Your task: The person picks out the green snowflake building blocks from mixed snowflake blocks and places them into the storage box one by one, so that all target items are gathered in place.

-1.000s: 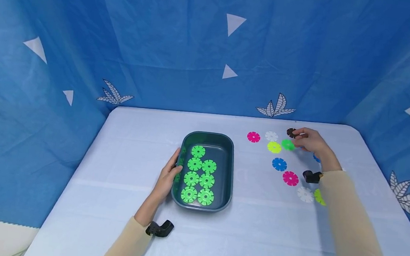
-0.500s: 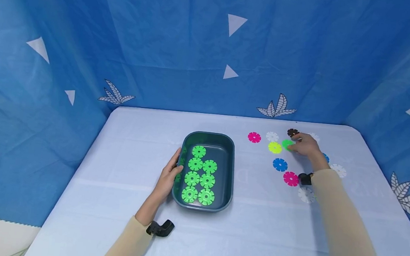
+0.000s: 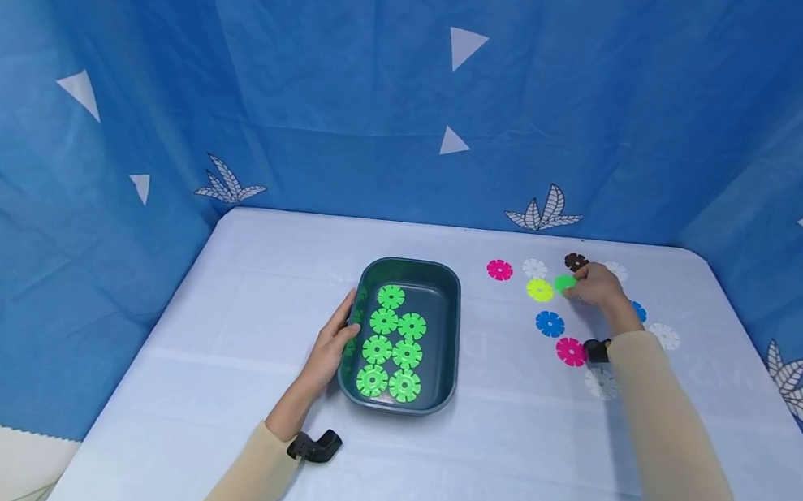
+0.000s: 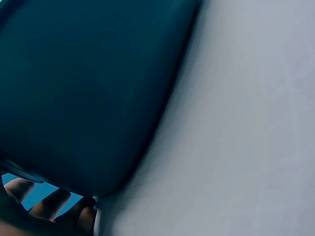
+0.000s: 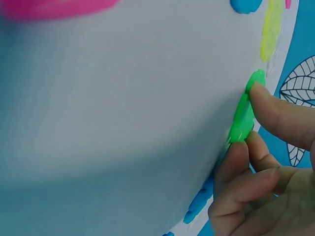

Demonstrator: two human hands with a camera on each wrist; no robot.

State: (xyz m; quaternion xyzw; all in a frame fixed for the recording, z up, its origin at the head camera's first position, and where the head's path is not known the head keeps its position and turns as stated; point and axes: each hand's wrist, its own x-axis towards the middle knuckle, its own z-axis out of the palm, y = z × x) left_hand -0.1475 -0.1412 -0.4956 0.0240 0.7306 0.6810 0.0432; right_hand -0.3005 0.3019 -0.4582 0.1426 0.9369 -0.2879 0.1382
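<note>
1. Since a second ago, the right hand (image 3: 594,285) has been drawn in from a wider reach over the far discs and is now settled on the green disc (image 3: 564,284); the blue disc (image 3: 637,311) and a white disc (image 3: 664,335), covered by the arm before, are now uncovered to the right of the green disc.
2. The green disc has barely been shifted in that time and is not seen clear of the table (image 3: 497,456) in the head view, so a grip is judged to be closing, with no lift yet.
3. In the right wrist view, the green disc (image 5: 243,115) is pinched at its edge between thumb and fingertips (image 5: 236,157), and it is seen edge-on against the table.
4. The left hand (image 3: 329,349) has not been moved: it is curled against the left wall of the tray (image 3: 447,345), and its fingers (image 4: 49,204) are seen under the tray's rim in the left wrist view.
5. Relative to the green disc, the tray is placed well apart to the left and nearer the person, with seven green discs (image 3: 392,339) laid flat inside.
6. Just beside the green disc, a yellow disc (image 3: 539,289) is seen to the left and a dark disc (image 3: 576,261) just beyond it; pink discs (image 3: 499,270) and a white one (image 3: 535,268) are spread near.
</note>
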